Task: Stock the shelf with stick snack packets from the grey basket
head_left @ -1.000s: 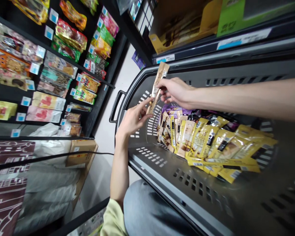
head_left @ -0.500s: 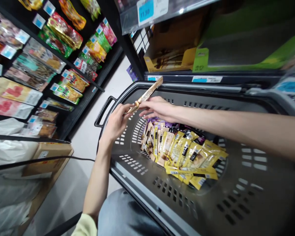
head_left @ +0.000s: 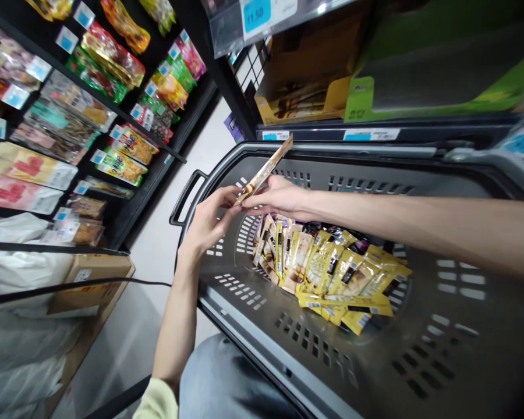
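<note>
Over the far left part of a grey shopping basket [head_left: 423, 279], a slim beige snack packet [head_left: 268, 166] is held tilted, seen nearly edge-on. My left hand [head_left: 209, 221] pinches its lower end between thumb and fingers. From the other side, my right hand [head_left: 282, 196] has its fingers closed against the packet's lower half; some fingertips are hidden. Below lie several yellow snack packets [head_left: 327, 265], with beige packets [head_left: 266, 241] at their left and a few purple ones partly under my right wrist.
Behind the basket stands a shelf with a yellow-edged carton [head_left: 336, 99] and a green carton [head_left: 360, 99]. Bagged snacks [head_left: 122, 166] fill a black rack at the left. A cardboard box [head_left: 89, 273] sits lower left. The basket's handle [head_left: 186, 198] sticks out at its left end.
My left hand has shifted slightly right and its thumb now shows against the packet's lower end. My right hand's fingers have closed in on the packet. The view has moved slightly.
</note>
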Motion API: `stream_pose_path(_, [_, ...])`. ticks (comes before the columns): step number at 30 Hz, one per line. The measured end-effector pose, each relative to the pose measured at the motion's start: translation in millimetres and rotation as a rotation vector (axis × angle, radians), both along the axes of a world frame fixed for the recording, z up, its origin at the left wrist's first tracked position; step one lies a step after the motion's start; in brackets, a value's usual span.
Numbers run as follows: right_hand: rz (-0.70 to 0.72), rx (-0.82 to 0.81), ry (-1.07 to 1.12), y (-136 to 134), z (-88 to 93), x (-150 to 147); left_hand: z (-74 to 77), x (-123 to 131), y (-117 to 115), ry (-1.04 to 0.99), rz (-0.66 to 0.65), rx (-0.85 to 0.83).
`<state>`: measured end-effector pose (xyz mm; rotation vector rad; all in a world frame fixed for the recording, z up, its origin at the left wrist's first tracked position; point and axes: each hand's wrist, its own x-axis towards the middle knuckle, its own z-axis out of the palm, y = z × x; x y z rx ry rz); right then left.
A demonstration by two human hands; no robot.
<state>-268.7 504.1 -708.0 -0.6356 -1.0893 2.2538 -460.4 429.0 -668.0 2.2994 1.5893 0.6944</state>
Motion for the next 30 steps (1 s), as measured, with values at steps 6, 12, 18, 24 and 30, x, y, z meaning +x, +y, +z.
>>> stream_pose_path(6, [-0.042,-0.004,-0.015,-0.6,-0.2,-4.4,0.9,1.1,0.4,-0.008,0.015,-0.048])
stream_pose_path(12, [-0.073,-0.001,0.004,1.3,-4.5,-6.9,0.5,2.3,0.6,-0.055,0.074,-0.023])
stream_pose_path(18, [-0.071,-0.009,-0.011,1.8,-0.4,-4.0,-1.2,1.3,3.2,-0.020,0.109,0.051])
stream_pose_path(24, [-0.046,-0.005,0.019,2.4,2.8,-2.3,-1.9,1.1,3.9,0.007,0.154,0.132])
stream_pose_path(30, [-0.050,0.024,0.001,2.6,-0.1,-2.2,1.9,5.4,2.4,0.035,0.196,0.123])
